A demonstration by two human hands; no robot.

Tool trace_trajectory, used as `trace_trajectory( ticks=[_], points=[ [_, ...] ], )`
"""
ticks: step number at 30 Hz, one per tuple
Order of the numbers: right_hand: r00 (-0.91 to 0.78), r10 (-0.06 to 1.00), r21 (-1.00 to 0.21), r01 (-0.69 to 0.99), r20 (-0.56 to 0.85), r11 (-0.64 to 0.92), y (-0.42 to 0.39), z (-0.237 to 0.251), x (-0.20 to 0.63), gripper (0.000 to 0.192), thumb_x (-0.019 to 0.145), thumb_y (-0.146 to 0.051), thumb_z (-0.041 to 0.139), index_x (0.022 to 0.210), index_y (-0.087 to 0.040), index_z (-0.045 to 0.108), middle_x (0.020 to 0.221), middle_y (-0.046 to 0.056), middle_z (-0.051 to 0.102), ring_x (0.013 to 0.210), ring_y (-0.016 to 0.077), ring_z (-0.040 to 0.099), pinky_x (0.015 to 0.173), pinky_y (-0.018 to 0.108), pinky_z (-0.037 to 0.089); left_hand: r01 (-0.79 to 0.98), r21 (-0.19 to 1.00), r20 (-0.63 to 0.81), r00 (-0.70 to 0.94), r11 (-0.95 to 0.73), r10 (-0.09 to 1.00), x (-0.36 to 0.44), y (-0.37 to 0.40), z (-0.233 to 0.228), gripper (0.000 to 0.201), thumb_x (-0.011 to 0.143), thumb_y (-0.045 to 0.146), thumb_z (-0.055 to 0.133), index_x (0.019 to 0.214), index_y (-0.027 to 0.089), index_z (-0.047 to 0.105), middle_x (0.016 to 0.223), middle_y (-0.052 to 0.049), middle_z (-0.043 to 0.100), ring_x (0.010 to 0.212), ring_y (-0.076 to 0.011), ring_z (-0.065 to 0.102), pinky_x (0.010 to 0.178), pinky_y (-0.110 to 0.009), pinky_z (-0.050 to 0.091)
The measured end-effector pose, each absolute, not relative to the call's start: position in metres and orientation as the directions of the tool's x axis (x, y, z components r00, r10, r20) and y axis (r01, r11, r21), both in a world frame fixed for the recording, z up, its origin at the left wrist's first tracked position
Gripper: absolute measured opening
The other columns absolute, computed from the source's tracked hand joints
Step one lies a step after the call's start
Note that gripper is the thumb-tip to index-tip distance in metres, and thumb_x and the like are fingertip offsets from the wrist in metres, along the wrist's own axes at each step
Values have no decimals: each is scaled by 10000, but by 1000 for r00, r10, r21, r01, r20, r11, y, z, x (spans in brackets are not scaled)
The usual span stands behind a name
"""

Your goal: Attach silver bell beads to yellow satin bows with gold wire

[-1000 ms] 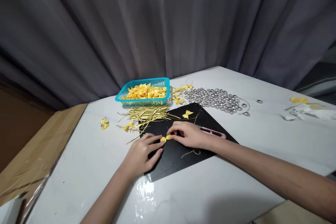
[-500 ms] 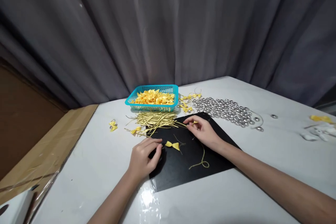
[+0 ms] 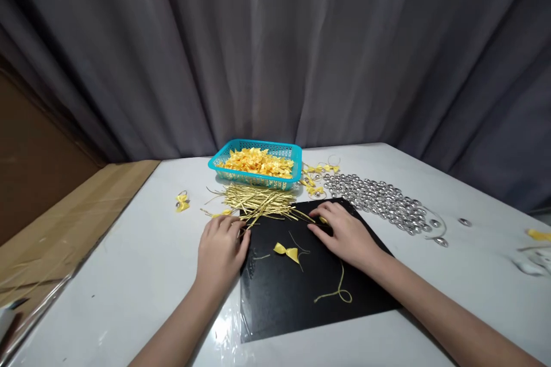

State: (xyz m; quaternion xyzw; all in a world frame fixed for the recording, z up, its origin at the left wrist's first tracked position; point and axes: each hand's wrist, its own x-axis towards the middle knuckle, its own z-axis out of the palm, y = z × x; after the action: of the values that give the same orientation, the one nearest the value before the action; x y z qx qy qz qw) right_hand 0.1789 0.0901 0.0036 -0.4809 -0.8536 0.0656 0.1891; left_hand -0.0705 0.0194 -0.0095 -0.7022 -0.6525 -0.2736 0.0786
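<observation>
My left hand [image 3: 220,249] is at the left edge of a black board [image 3: 284,304], its fingers at the near-left end of a pile of gold cords [image 3: 258,202]; fingers and thumb are apart. My right hand [image 3: 346,235] rests over the board's right side, fingers spread and curved, near the tips of a few cords. A yellow bow partly shows under its fingers. Between the hands, a yellow ribbon bow [image 3: 286,252] lies on the board with thin cord ends beside it. A looped gold cord [image 3: 344,295] lies nearer me.
A blue basket [image 3: 297,163] full of yellow bows stands behind the cords. Silver oval beads [image 3: 379,200] spread at right, beside finished-looking bows [image 3: 316,189] with cord loops. Another bow [image 3: 182,202] lies left. A cardboard box [image 3: 86,229] borders the table's left; a grey curtain hangs behind.
My left hand has moved from beside the middle bow up and left to the gold cords. My right hand stays near the cord tips, its fingers a little more spread. The view has shifted.
</observation>
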Motion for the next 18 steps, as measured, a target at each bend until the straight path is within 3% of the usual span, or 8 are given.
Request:
trace_trajectory(
  ticks=[6, 11, 14, 18],
  points=[
    [-354, 903, -203, 892, 242, 404, 120, 29, 221, 202, 851, -307, 500, 962, -187, 620, 1057, 81, 595, 1041, 240, 524, 867, 358, 427, 970, 219, 437, 2, -109, 899, -75, 17, -8, 216, 889, 234, 447, 802, 177, 636, 844, -75, 701, 847, -282, 581, 791, -430, 436],
    [-200, 965, -123, 967, 169, 222, 142, 27, 272, 219, 801, -300, 595, 960, -154, 627, 952, 91, 617, 901, 213, 573, 763, 331, 460, 982, 178, 392, -5, -71, 920, -76, 16, -9, 239, 900, 275, 416, 805, 183, 614, 866, -70, 696, 869, -278, 577, 788, -399, 419],
    [-171, 974, -102, 977, 148, 187, 141, 15, 281, 234, 873, -342, 540, 975, -139, 598, 969, 59, 599, 847, 146, 569, 756, 314, 474, 982, 178, 380, -4, -69, 925, -75, 15, -9, 231, 896, 279, 413, 821, 190, 612, 880, -60, 699, 877, -273, 577, 788, -388, 411],
    [-154, 972, -101, 980, 179, 174, 137, 7, 273, 219, 900, -327, 504, 952, -136, 597, 965, 53, 585, 869, 143, 555, 768, 321, 471, 981, 174, 414, 4, -84, 910, -75, 14, -11, 236, 890, 278, 405, 802, 199, 609, 863, -58, 702, 846, -265, 587, 757, -376, 415]
  ],
)
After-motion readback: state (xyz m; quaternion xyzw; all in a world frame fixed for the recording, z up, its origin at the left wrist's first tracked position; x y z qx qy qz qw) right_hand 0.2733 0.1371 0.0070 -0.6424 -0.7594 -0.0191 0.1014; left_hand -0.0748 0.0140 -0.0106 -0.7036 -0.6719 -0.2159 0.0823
